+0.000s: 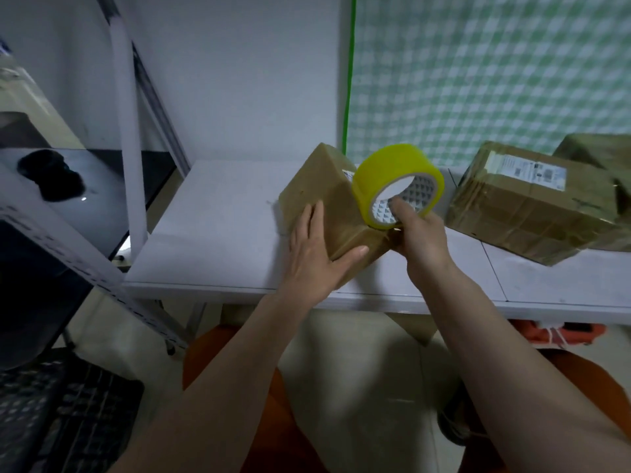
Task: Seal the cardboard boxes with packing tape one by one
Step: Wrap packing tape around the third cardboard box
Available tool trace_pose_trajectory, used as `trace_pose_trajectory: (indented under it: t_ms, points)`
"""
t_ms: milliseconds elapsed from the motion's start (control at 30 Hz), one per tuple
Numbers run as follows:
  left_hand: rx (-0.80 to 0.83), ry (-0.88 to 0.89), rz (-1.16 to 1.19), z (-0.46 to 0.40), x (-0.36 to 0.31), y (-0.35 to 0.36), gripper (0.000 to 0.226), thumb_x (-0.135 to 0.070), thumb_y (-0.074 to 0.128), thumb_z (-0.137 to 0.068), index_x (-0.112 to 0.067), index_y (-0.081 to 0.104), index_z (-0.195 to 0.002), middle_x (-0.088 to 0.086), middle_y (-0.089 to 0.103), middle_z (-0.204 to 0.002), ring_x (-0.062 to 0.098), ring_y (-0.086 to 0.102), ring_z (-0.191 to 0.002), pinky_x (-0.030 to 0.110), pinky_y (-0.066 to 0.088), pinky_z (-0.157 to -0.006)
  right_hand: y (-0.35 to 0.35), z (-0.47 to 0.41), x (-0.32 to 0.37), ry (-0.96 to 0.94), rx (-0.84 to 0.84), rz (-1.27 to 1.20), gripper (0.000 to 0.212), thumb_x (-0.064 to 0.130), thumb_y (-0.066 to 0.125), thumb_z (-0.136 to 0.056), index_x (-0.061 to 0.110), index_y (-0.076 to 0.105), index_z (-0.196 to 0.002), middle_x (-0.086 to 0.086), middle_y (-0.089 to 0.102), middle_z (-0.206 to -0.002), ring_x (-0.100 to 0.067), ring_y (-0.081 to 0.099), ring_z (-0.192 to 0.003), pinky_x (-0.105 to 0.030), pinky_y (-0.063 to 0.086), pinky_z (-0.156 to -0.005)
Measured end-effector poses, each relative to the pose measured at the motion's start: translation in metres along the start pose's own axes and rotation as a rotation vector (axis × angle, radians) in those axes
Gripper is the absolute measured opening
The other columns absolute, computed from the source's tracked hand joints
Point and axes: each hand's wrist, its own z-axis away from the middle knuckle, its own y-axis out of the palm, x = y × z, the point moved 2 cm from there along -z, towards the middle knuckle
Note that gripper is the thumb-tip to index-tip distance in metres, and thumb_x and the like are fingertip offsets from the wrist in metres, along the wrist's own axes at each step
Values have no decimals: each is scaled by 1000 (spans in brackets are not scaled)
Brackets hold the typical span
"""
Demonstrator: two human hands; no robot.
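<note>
Left hand: I see my left hand (316,249) laid on the near end of a small cardboard box (327,199), fingers straight up its left face and the thumb stretched across its near lower edge; nothing is curled round it, the hand just presses.

Right hand: my right hand (418,233) grips a yellow tape roll (392,169), thumb hooked into the core, the other fingers under the rim where I cannot see them.

Tape roll: it stands on edge, tilted, its lower rim touching the top right edge of the small box. The white core shows a dark triangle print. I cannot tell whether a strip is pulled out.

Small box: brown, already glossy with tape, resting askew on the white table (211,233) with one corner pointing away from me, near the table's front edge.

Other boxes: a larger cardboard box (526,213) with a white shipping label lies to the right, apart from the small one; a third box (594,151) sits behind it at the frame edge.

Surroundings: a green checked cloth (495,73) hangs behind the table on the right, a white wall on the left. A white metal rack (126,114) stands to my left. My orange-clad knees (266,421) show under the table.
</note>
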Motion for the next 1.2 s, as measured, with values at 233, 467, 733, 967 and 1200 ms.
trace_pose_trajectory:
  t_ms: [233,467,733,967,1200]
  points:
    - [-74,51,140,-12,-20,2,97,-55,77,-67,-28,31,-148,4,16,-157,22,15,-145,43,27,-115,9,11,18,-231,-45,362,26,28,60,-86,15,63,-63,-2,68,-68,-23,65,-75,-37,52,-68]
    - [-126,59,196,-3,-6,-5,96,-45,82,-62,-16,39,-143,9,36,-150,25,31,-140,45,34,-112,16,18,17,-304,-52,536,31,31,57,-86,6,65,-70,-13,68,-73,-32,65,-77,-44,52,-67]
    - [-76,162,51,5,1,-16,84,-54,75,-71,-30,37,-141,-9,12,-160,12,11,-147,37,20,-118,0,14,17,-93,-95,72,21,10,54,-91,15,65,-74,-7,67,-74,-19,66,-67,-31,57,-52]
    - [-112,62,-199,-2,-22,-15,119,-74,69,-59,-16,18,-150,3,20,-159,18,13,-146,42,13,-120,11,19,1,-57,-26,-19,10,9,65,-83,13,68,-75,-10,69,-76,-20,66,-71,-35,56,-63]
    - [-117,107,-310,-3,-25,-14,106,-70,65,-70,-18,22,-151,1,17,-159,17,13,-146,36,19,-118,12,10,5,-145,-61,194,13,16,60,-84,17,65,-73,-14,70,-85,-33,67,-86,-54,56,-73]
